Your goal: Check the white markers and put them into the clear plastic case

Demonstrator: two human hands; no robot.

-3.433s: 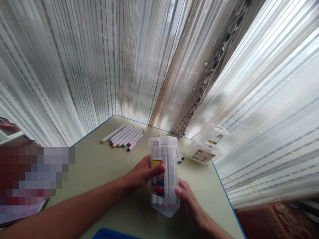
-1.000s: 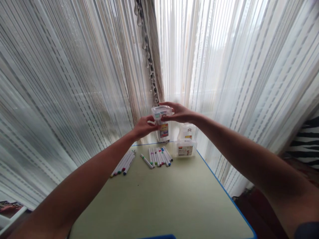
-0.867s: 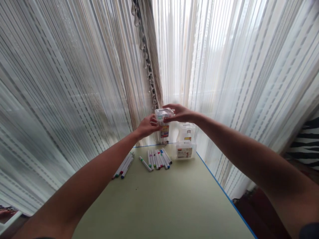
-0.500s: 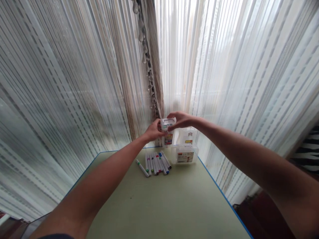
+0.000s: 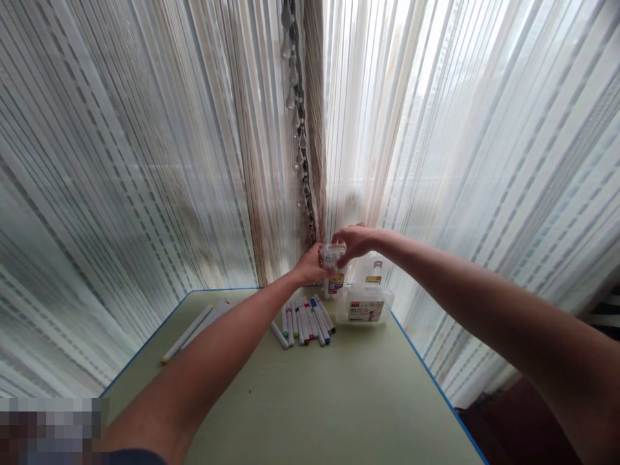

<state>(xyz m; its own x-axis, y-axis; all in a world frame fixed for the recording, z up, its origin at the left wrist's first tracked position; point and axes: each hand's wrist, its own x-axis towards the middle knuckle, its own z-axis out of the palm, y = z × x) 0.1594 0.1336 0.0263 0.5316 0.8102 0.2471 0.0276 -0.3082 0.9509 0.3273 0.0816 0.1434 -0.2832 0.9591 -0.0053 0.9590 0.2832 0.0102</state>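
Green table (image 5: 339, 400), blue-edged; both forearms extend across it toward the far edge. Far left: two loose markers (image 5: 191, 330) lying side by side. Far centre: row of markers (image 5: 304, 321) with coloured caps, laid parallel. Just right of the row: a clear open case (image 5: 364, 311), lying flat, label facing near. At the far edge, behind the row, a clear marker case (image 5: 334, 270) stands upright. Left hand (image 5: 311, 265) grips its left side, fingers closed around it. Right hand (image 5: 356, 239) is clamped over its lid from above. Behind: striped sheer curtains (image 5: 145, 161) with a bead string (image 5: 296, 123) hanging between them.
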